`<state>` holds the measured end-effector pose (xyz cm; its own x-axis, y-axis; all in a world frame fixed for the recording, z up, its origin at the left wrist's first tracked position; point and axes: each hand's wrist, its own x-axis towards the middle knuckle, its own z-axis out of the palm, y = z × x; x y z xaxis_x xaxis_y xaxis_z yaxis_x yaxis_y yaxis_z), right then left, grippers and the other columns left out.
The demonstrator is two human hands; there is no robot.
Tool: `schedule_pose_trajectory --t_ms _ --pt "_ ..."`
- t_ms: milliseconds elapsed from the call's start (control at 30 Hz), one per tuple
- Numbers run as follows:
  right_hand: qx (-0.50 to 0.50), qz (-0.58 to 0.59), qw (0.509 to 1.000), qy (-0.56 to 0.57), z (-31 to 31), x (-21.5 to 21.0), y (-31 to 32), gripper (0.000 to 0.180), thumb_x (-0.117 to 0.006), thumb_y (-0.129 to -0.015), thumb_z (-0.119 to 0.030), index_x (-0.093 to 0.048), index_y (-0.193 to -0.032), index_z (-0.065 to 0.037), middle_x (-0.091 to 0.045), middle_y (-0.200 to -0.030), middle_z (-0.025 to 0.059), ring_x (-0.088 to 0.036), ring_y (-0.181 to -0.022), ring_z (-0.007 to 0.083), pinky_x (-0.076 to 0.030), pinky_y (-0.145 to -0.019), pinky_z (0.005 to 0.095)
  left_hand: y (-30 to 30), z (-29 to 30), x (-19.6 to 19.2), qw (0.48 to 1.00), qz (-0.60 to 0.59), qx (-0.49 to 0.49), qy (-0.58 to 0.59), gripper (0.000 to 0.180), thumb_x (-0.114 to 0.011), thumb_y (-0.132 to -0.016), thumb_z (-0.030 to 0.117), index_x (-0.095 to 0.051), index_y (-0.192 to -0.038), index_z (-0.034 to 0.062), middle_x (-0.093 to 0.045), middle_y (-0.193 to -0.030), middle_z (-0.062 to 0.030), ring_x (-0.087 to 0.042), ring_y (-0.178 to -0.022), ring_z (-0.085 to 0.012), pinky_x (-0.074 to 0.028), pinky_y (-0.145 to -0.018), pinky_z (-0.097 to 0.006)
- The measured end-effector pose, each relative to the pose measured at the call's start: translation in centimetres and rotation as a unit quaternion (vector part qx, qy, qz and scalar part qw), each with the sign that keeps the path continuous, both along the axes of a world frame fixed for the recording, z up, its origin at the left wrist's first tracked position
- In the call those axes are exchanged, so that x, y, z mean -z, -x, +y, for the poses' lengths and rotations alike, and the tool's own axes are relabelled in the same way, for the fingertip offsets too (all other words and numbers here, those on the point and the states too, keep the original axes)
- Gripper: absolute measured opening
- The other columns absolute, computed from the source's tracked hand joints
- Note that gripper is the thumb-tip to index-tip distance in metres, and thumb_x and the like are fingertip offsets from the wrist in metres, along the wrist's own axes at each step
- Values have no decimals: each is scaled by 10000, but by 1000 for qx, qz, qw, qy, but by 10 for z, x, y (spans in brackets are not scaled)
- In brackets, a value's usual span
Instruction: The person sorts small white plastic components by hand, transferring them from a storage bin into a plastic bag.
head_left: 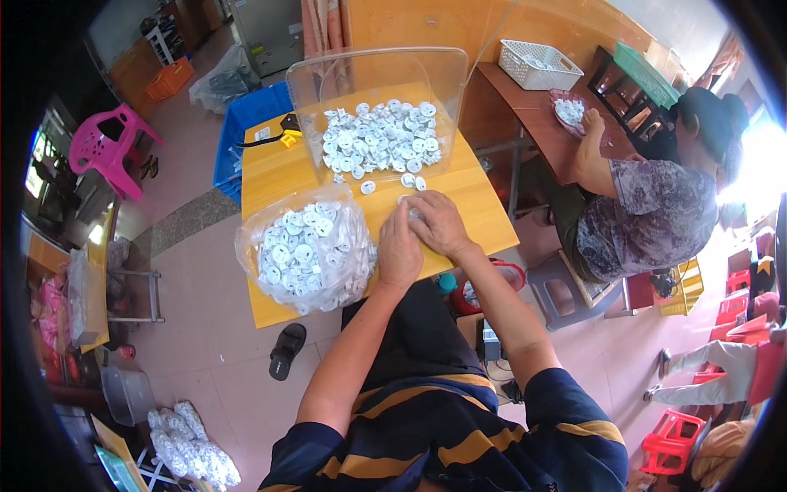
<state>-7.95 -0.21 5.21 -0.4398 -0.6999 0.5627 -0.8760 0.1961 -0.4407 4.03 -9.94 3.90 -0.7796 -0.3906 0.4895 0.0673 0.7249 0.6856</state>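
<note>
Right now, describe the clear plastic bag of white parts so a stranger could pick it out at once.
Start at the orange-yellow table in front of the person. On its near left corner, just left of the left hand, sits the clear plastic bag, bulging with white round parts. Unlike the rigid transparent tub at the far side, it is soft, crinkled and hangs over the table edge.

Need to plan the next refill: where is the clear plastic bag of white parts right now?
In the head view, the plastic bag sits on the yellow table, just left of the left hand, nearer than the clear bin.
</note>
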Motion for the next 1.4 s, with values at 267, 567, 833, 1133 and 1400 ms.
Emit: schedule_pose_trajectory --t_ms 267,567,833,1133,1400 --pt "-2 -24 1000 -8 8 3 -5 308 -692 -896 -156 -662 -1182 -45 -679 -1162 190 -621 -1113 408 -494 -981 486 0 -1 1 1000 -4 -10 -2 606 -524 -904 -6 -399 -1495 -60 -517 -1448 -290 -481 -1347 -459 -366 -1159 -513" --pt "-39 15 999 0 -16 -5 1 369 -659 -911 -167 -639 -1257 -40 -680 -1198 194 -623 -1149 398 -471 -1016 487 2 -5 6 998 40 -20 -50 664 -508 -867 -28 -373 -1517 -40 -434 -1491 -315 -391 -1409 -482 -296 -1202 -542" --pt "-45 -24 992 -113 -4 -7 0 251 -621 -959 -200 -716 -1136 -51 -709 -1125 142 -644 -1062 362 -466 -967 478 0 -4 5 999 35 -34 -17 667 -496 -869 -29 -357 -1521 -63 -409 -1512 -331 -366 -1429 -501 -275 -1215 -554" --pt "44 -116 991 54 -18 -21 38 278 -576 -943 -21 -678 -1201 -10 -694 -1148 205 -641 -1106 422 -514 -974 465 1 -4 3 999 30 -35 -15 657 -496 -847 -70 -386 -1495 -69 -453 -1471 -312 -399 -1404 -480 -307 -1200 -532" --pt "22 -40 999 -24 -47 -15 64 410 -573 -858 55 -662 -1245 -46 -671 -1250 172 -602 -1195 399 -494 -1033 452 1 -4 2 999 30 -36 -15 647 -487 -844 -69 -393 -1484 -73 -454 -1470 -315 -402 -1398 -486 -306 -1198 -533"
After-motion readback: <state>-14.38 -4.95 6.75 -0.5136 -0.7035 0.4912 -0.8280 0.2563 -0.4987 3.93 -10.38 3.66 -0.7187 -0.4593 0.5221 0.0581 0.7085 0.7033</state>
